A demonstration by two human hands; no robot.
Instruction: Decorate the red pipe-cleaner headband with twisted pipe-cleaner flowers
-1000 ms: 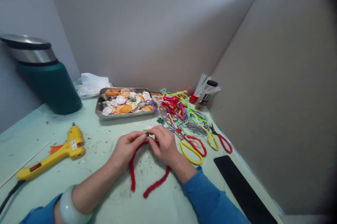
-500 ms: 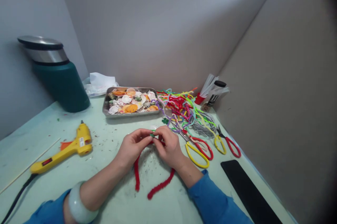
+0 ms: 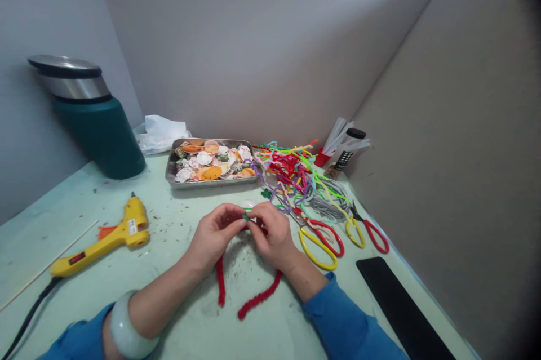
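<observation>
My left hand (image 3: 217, 231) and my right hand (image 3: 273, 233) meet at the middle of the table, fingertips pinched together. Between them shows a small green piece (image 3: 245, 217), mostly covered by the fingers. A red fuzzy pipe cleaner (image 3: 260, 297) passes under both hands, its two ends hanging down toward the front, one below each hand. Both hands are closed on this red and green work. Just beyond the fingers, a small dark green piece (image 3: 266, 194) lies on the table near the heap of pipe cleaners (image 3: 291, 171).
A metal tray (image 3: 211, 183) of shells stands behind my hands. Two pairs of scissors (image 3: 319, 247) (image 3: 372, 233) and a black strip (image 3: 401, 303) lie right. On the left are a yellow glue gun (image 3: 101, 244), thin stick (image 3: 51, 264) and green bottle (image 3: 99, 137).
The view has shifted very slightly. Both hands keep their pinch on the red and green work, with hardly any movement of the fingers.
</observation>
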